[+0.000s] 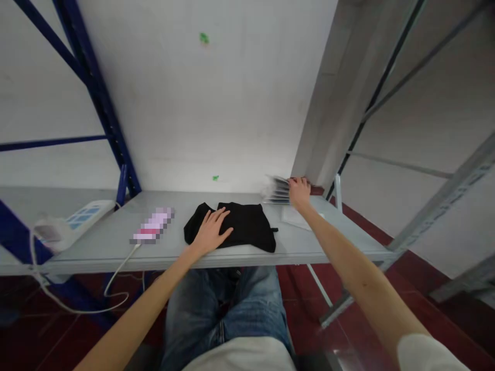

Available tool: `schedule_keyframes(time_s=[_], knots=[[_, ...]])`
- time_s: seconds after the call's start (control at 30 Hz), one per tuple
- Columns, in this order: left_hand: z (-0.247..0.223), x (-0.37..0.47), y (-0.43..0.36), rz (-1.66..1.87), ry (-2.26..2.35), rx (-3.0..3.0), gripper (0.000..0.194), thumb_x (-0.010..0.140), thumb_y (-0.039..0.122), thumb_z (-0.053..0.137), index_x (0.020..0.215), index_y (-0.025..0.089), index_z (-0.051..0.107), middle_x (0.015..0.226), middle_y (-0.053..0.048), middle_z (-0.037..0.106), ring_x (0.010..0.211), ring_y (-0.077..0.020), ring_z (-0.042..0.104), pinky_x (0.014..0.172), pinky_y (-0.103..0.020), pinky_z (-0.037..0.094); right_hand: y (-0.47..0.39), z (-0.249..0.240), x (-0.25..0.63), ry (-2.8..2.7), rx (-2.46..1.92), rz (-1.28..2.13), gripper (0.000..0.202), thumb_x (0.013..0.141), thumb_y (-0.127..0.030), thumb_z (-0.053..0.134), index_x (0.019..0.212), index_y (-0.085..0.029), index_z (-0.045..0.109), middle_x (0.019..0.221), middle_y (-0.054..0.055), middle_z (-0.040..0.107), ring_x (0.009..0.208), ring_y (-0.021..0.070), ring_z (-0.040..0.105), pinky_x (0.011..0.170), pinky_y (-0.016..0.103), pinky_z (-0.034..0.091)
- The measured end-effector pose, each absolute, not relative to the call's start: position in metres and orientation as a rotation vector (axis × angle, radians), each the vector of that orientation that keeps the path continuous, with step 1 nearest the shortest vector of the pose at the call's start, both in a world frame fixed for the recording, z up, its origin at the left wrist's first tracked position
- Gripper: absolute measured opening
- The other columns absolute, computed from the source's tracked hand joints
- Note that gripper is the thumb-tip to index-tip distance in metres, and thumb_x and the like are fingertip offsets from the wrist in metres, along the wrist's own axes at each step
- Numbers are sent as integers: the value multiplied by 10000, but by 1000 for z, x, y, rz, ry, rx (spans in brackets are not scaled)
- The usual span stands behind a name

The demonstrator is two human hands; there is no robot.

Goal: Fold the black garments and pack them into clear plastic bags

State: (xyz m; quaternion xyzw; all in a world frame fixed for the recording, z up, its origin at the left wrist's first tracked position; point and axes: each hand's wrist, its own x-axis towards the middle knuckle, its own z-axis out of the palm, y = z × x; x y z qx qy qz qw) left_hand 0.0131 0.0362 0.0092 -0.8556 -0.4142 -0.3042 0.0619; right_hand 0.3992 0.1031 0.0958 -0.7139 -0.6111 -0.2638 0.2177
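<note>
A black cloth item (247, 224), folded roughly flat with a small strap on its right edge, lies on the grey shelf in front of me. My left hand (212, 229) rests on its left part, palm down with the fingers spread. Farther right, my right hand (299, 191) grips the right end of a stack of thin, clear plastic bags (280, 190). Their left edges are smeared by motion. A flat white sheet or packet (296, 217) lies just below that hand, partly behind the forearm.
A phone-like device (152, 225), pixelated, lies at left on a white cable (126, 263). A white power strip (83, 219) sits farther left. A brown object (317, 190) is behind my right hand. Blue posts (104, 103) and grey posts (444, 190) flank the shelf (154, 257).
</note>
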Motion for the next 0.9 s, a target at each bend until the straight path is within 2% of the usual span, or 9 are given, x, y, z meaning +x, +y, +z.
schedule_keyframes(time_s=[0.13,0.23,0.33,0.4,0.5,0.6,0.67,0.77,0.9], knots=[[19,18,20,-1213,-1308,-2255,645,971,339,602,1562,196,385,1556,-169,520,1443,-329,502,1248,-571,348,67,93,352,-1689,-1657,-782,436,1014,-139,482,1383,-265,678,1296,133,670,1193,324,505,1009,476,398],[28,22,4,-1262,-1282,-2129,665,967,315,616,1577,206,375,1577,-174,496,1466,-348,470,1243,-583,344,28,74,303,-1797,-1449,-721,430,1020,-141,506,1370,-301,695,1275,96,695,1168,309,534,1053,487,394],[33,22,-9,-1193,-1197,-2126,595,989,282,586,1560,227,427,1597,-154,489,1486,-342,447,1261,-592,300,-5,50,257,-1915,-1302,-601,438,1011,-119,527,1351,-329,707,1233,71,717,1167,292,554,1113,507,388],[33,20,-14,-1116,-1160,-2183,501,1002,224,540,1501,249,512,1527,-123,577,1428,-322,517,1260,-586,297,-19,39,235,-1989,-1236,-492,440,1010,-109,527,1342,-332,711,1212,63,726,1148,278,577,1118,505,412],[31,13,-14,-1011,-1176,-2296,381,997,166,500,1337,257,647,1324,-86,720,1204,-288,671,1173,-536,423,-29,36,224,-2033,-1192,-311,398,1009,-147,560,1338,-315,706,1218,63,724,1142,273,597,1042,464,501],[32,7,-11,-988,-1282,-2334,333,980,168,526,1270,239,673,1289,-90,732,1116,-283,700,1021,-465,532,-32,47,239,-2056,-1187,-214,408,978,-147,598,1346,-300,685,1280,69,691,1184,276,600,1021,450,530],[36,4,-10,-1003,-1334,-2335,314,976,165,535,1249,242,671,1278,-80,737,1132,-277,698,1079,-477,495,-33,56,255,-2044,-1216,-201,373,965,-135,596,1292,-280,701,1241,74,694,1168,277,612,1012,449,531],[43,3,-12,-1006,-1355,-2355,276,985,171,537,1212,251,672,1224,-59,759,1140,-268,701,1232,-563,323,-37,66,273,-1975,-1255,-177,232,985,-169,574,1129,-250,738,1068,63,723,1025,259,661,931,418,544],[52,6,-20,-1060,-1299,-2365,284,975,236,605,1251,257,670,1289,-77,740,1223,-298,670,1276,-651,195,-43,72,271,-1945,-1171,-138,191,1024,-255,557,1038,-246,747,982,53,729,921,231,685,860,375,549]])
